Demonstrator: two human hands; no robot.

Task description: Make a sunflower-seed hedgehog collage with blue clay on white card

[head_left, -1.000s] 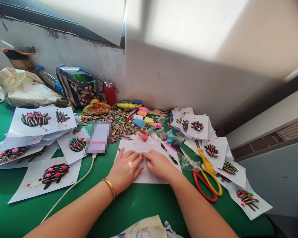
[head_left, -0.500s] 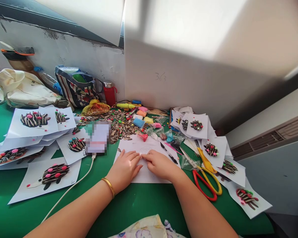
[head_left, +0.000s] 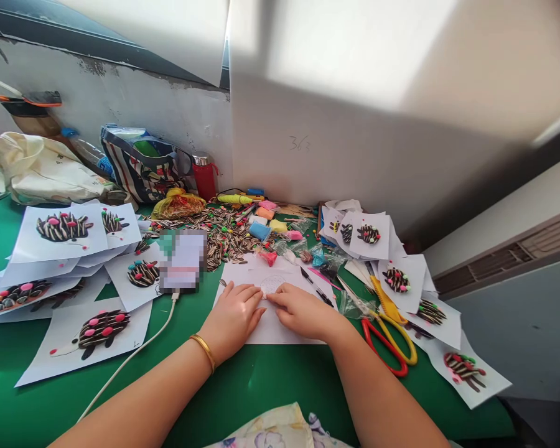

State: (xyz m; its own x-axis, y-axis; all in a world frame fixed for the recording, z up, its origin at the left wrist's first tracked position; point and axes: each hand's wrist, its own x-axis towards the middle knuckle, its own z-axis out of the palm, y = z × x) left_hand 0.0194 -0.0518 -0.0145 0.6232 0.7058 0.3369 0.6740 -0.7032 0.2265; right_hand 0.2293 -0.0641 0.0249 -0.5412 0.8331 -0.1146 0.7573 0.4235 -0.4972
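Note:
My left hand (head_left: 236,314) lies open and flat on a white sheet of paper (head_left: 270,336), fingers together and thumb apart. My right hand (head_left: 303,311) rests on the same sheet, index finger stretched out and other fingers bent under. Its index fingertip touches the paper close to my left fingertips. Just beyond them is a faint round drawing (head_left: 271,283), partly covered by my hands. I see nothing held in either hand. A single sunflower seed (head_left: 223,283) lies by the sheet's left edge, and a black pen (head_left: 316,287) lies on its right side.
Seed-and-clay hedgehog cards (head_left: 105,333) are piled on the left, more cards (head_left: 401,283) on the right. Sunflower seeds (head_left: 221,239) and clay packs (head_left: 260,231) lie behind the sheet. Scissors (head_left: 387,339) lie right; a phone (head_left: 182,261) with a white cable stands left.
The view has shifted very slightly. Both hands stay in the same place on the paper, and the right index finger has barely moved.

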